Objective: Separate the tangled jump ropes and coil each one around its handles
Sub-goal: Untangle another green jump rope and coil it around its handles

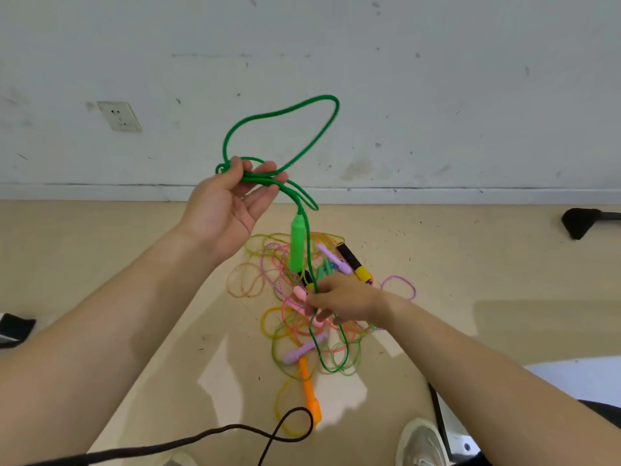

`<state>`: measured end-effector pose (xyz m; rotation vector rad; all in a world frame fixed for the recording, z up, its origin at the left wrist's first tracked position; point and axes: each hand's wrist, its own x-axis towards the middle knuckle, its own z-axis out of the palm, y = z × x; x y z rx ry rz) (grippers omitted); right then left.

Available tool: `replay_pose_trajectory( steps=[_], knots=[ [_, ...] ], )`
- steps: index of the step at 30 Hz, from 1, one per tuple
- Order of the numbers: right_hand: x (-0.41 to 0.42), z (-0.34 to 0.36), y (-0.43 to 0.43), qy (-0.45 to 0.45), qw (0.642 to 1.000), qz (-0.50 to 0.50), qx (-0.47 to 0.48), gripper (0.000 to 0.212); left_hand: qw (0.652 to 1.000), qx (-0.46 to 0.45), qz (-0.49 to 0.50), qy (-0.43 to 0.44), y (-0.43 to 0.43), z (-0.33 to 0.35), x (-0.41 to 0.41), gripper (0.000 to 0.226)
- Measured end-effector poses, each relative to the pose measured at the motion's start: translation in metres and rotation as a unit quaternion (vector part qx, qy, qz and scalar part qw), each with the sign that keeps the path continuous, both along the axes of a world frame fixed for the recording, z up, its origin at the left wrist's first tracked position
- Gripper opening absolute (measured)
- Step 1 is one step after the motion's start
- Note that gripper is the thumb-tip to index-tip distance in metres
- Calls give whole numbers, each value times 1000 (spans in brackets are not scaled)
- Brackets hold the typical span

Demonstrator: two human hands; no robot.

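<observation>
**Free room / obstacles, your reach**
- Floor (134,264), L of pile: bare; open lane for your hand.
- Rope pile (292,331), ctr: loops & handles overlap; no gap to reach thru w/o touching cord.
- Green rope (260,178), up in your left hand (228,203): loop stands in air, green handle (296,245) hangs over pile; bars the straight line btw your hands.
- Black cord (215,431), near edge: crosses floor before you, its loop beside orange handle (311,395).
- Shoe (421,442) & white panel (578,378), lower R: crowd that side.
- Wall (437,79): closes the back.
</observation>
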<state>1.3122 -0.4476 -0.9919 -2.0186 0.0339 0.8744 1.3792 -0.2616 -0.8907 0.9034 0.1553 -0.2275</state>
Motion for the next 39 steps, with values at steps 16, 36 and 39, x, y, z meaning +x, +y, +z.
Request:
replay_pose_trajectory(
  steps=[16,36,39],
  knots=[
    [31,80,-10,-74,823,-335,453,26,897,388,-197,-78,-12,-63,-32,23],
    [11,21,-31,-34,980,-197,-6,25,959,260,-95,-58,-25,-20,-22,15],
    [2,0,-17,-39,998,-29,-41,48,974,204,-81,-47,-24,-10,-18,14]
  ],
)
